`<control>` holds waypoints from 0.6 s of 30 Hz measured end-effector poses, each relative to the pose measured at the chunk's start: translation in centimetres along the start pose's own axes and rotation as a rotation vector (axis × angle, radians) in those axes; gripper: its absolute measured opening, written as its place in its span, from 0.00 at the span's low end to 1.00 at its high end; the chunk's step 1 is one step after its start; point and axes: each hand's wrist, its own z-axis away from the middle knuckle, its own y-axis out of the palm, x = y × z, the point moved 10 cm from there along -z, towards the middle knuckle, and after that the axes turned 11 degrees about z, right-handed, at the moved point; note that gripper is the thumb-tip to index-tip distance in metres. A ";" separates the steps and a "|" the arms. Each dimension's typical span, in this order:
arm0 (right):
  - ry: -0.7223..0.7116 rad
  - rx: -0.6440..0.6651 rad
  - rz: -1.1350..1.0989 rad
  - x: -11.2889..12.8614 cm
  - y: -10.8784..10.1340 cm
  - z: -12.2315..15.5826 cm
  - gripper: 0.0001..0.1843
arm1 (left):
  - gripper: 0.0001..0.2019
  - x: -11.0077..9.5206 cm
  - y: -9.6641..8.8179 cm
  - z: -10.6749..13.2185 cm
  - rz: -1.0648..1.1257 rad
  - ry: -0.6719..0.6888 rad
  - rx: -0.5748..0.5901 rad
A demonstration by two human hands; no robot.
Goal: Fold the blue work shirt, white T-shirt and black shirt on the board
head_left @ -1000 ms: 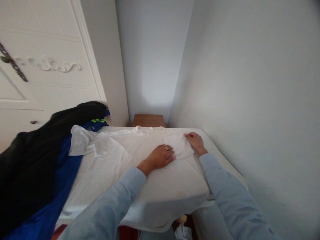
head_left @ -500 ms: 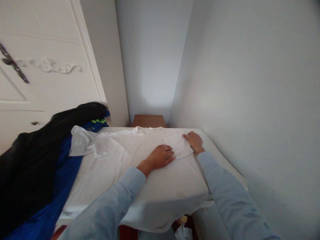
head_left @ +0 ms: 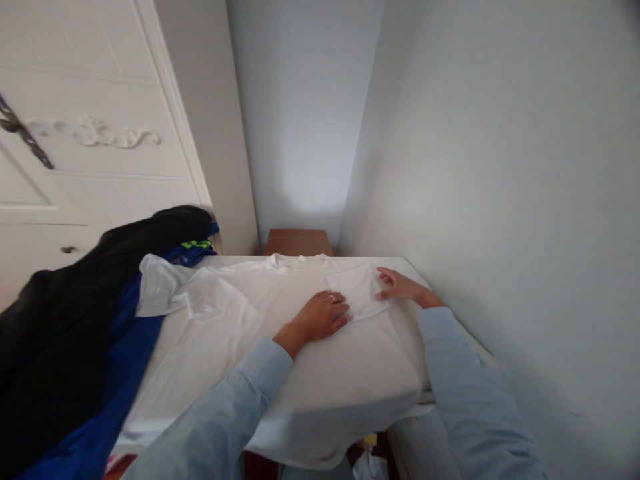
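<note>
A white T-shirt [head_left: 295,360] lies spread on a white table [head_left: 413,267], its collar at the far edge and its hem hanging over the near edge. The right sleeve is folded inward over the body of the shirt, while the left sleeve sticks out rumpled. My left hand [head_left: 323,315], with a ring on one finger, rests flat on the shirt beside the folded sleeve. At the fold's outer edge is my right hand [head_left: 399,287], its thumb and fingers apart and nothing gripped between them.
Black and blue clothes [head_left: 65,333] are heaped along the left side. Behind them stands a white wardrobe [head_left: 100,187]. A brown wooden piece of furniture [head_left: 297,240] sits beyond the table's far edge, and a pale wall [head_left: 475,167] runs close along the right.
My right hand has let go of the sleeve's folded edge and turned, its wrist shifting right. My left hand stays put on the shirt.
</note>
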 end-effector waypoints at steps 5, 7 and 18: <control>-0.138 0.174 -0.086 -0.1 0.7 1.6 0.60 | 0.18 0.1 0.0 0.0 0.002 -0.014 0.004; -0.152 0.199 -0.102 0.0 0.7 2.0 0.60 | 0.18 0.2 0.0 0.1 0.005 -0.019 0.000; -0.053 0.023 -0.171 -0.4 0.2 1.2 0.37 | 0.18 0.2 0.1 0.0 0.014 -0.002 -0.006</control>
